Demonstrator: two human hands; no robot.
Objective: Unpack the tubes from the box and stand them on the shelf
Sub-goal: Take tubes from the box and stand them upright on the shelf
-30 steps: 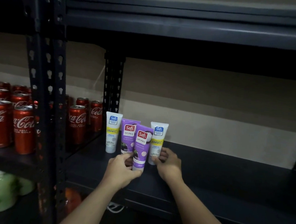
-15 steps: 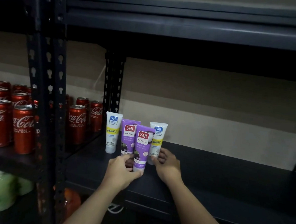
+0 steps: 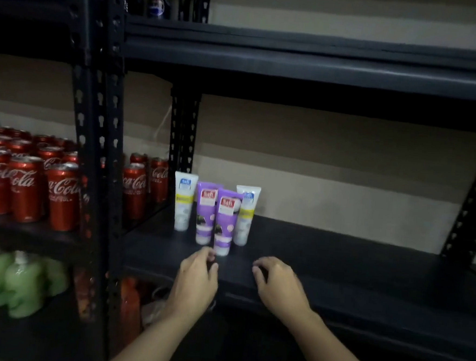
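far to the left of the left hand [image 3: 196,281], red aluminium drink cans [image 3: 25,188] stand packed in rows, each reading "coca-cola" in white script; below them are soft green plastic bottles [image 3: 7,279], their labels unreadable.

just beyond the left hand's fingertips four squeeze tubes stand cap-down on the dark metal shelf [image 3: 338,260], probably because the flat cap is the only end they balance on. furthest left is a white tube with a yellow band [image 3: 184,202], its blue badge seeming to read "safi". next comes a purple tube with a red-and-white badge [image 3: 205,214]. the front purple tube [image 3: 225,224] stands nearest the fingers, overlapping its neighbours. behind it is a second white tube with a yellow band [image 3: 245,217]. the smaller print is blurred. they huddle close together, likely to leave room for more.

the left hand is loosely curled and holds nothing. its fingertips are just beside the front purple tube's cap; whether they touch it i cannot tell. the right hand [image 3: 280,287] is also loosely curled and empty, hovering over the shelf's front edge and clear of the tubes.

to the right of that hand the shelf runs on dark. the box is not in view.
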